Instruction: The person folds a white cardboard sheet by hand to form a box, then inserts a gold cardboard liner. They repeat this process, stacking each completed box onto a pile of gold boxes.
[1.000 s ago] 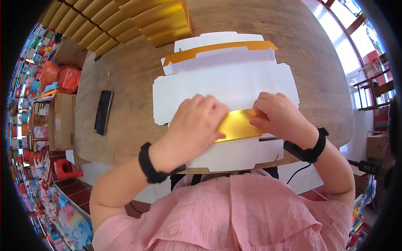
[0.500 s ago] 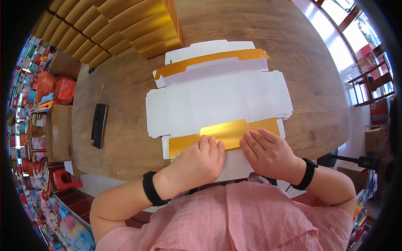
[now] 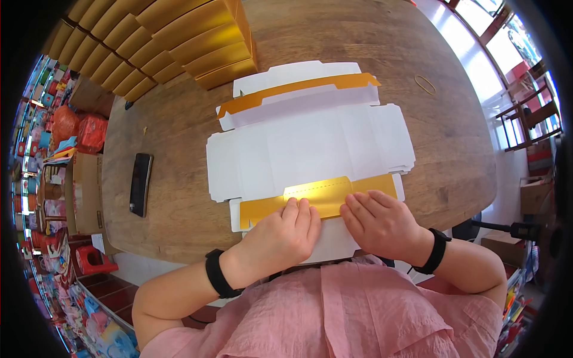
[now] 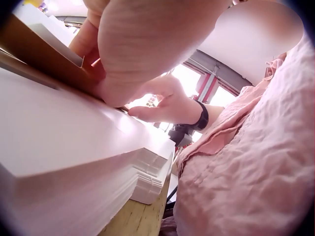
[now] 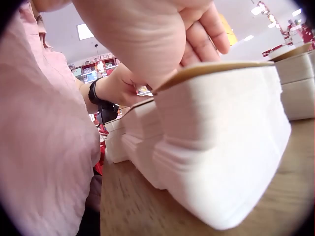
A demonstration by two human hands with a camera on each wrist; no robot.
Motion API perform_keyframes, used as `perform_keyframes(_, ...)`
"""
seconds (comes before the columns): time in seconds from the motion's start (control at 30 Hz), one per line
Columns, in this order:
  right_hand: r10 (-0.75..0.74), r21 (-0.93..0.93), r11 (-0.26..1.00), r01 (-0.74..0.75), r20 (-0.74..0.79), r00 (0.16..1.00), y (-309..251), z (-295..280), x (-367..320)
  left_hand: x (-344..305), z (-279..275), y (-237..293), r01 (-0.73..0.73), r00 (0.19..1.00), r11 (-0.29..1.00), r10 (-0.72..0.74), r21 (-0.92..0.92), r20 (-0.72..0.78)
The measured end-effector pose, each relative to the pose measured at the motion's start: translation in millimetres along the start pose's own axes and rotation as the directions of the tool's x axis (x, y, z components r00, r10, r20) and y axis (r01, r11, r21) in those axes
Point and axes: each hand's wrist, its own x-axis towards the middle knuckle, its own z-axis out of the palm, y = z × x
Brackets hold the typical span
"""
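A thick stack of flat white box blanks (image 3: 310, 149) lies on the wooden table (image 3: 179, 131). On the top blank, a gold flap (image 3: 325, 192) is folded over along its near edge. My left hand (image 3: 296, 210) presses its fingertips on the left half of that flap. My right hand (image 3: 358, 209) presses beside it, fingers laid on the right half. In the left wrist view the left hand (image 4: 123, 54) bears down on the stack (image 4: 74, 162). The right wrist view shows the right hand (image 5: 162, 34) on top of the stack's edge (image 5: 221, 137).
Another blank with a gold strip (image 3: 298, 88) lies behind the stack. Rows of finished gold boxes (image 3: 161, 42) stand at the back left. A black phone (image 3: 141, 184) lies to the left, and a rubber band (image 3: 425, 84) at the far right. A cardboard box (image 3: 86, 191) sits off the table's left.
Both hands have drawn back toward the near edge. The gold flap, half hidden under them a second ago, now lies folded flat across the blank's width.
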Motion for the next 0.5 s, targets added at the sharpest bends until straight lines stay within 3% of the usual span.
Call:
perform_keyframes(0.07, 0.023, 0.024, 0.999, -0.023, 0.019, 1.000, 0, 1, 4, 4, -2, 2, 0.089, 0.995, 0.995, -0.086, -0.054, 0.055)
perform_keyframes(0.13, 0.142, 0.063, 0.987, -0.148, 0.088, 0.986, 2, 3, 11, 9, -3, 3, 0.129, 0.991, 0.988, -0.125, -0.090, 0.054)
perform_keyframes(0.3, 0.116, 0.225, 0.958, -0.178, 0.264, 0.957, 31, -6, 37, 27, -10, -18, 0.248, 0.967, 0.925, -0.220, -0.286, 0.128)
perform_keyframes(0.37, 0.099, 0.288, 0.939, -0.187, 0.292, 0.951, 50, -3, 49, 43, -21, -49, 0.573, 0.786, 0.686, -0.307, -0.448, 0.536)
perform_keyframes(0.4, 0.157, 0.282, 0.925, -0.254, 0.324, 0.933, 59, 3, 55, 42, -14, -58, 0.573, 0.788, 0.689, -0.312, -0.445, 0.531)
perform_keyframes(0.47, 0.260, 0.171, 0.926, -0.336, 0.355, 0.898, 64, 2, 60, 37, 10, -72, 0.454, 0.891, 0.810, -0.410, -0.371, 0.197)
perform_keyframes(0.5, 0.260, 0.169, 0.927, -0.334, 0.352, 0.899, 63, 6, 59, 39, 12, -76, 0.454, 0.891, 0.811, -0.411, -0.368, 0.194)
